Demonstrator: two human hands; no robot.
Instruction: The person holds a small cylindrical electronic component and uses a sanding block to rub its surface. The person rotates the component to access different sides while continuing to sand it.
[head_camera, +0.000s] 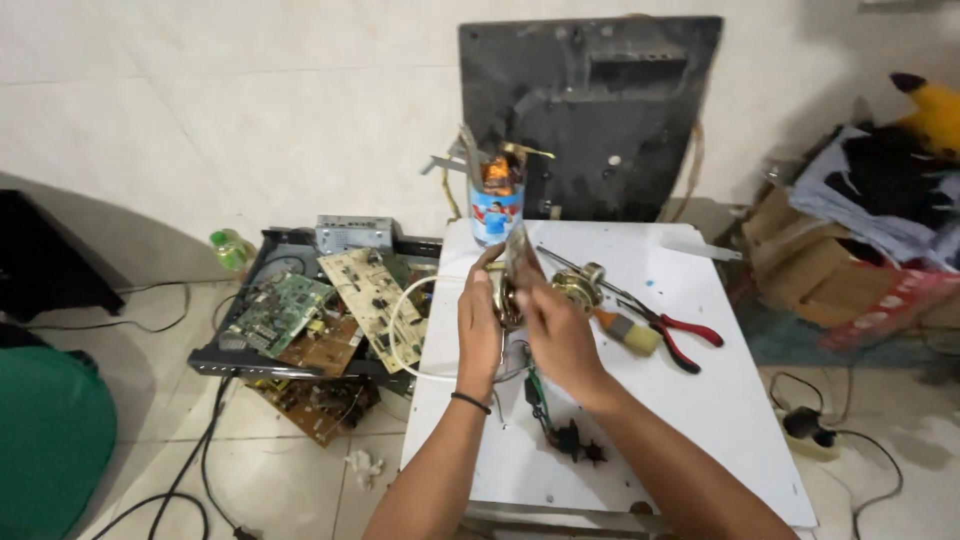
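Over white table (700, 400), both hands closed around brass motor part (512, 290)

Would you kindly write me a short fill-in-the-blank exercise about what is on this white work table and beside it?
1. Both hands, left hand and right hand, hold one small ____-coloured metal part above the white table.
2. The pliers on the table have ____ handles.
3. The circuit boards lie to the ____ of the table.
4. The left wrist wears a ____ band.

Missing words: brass; red; left; black
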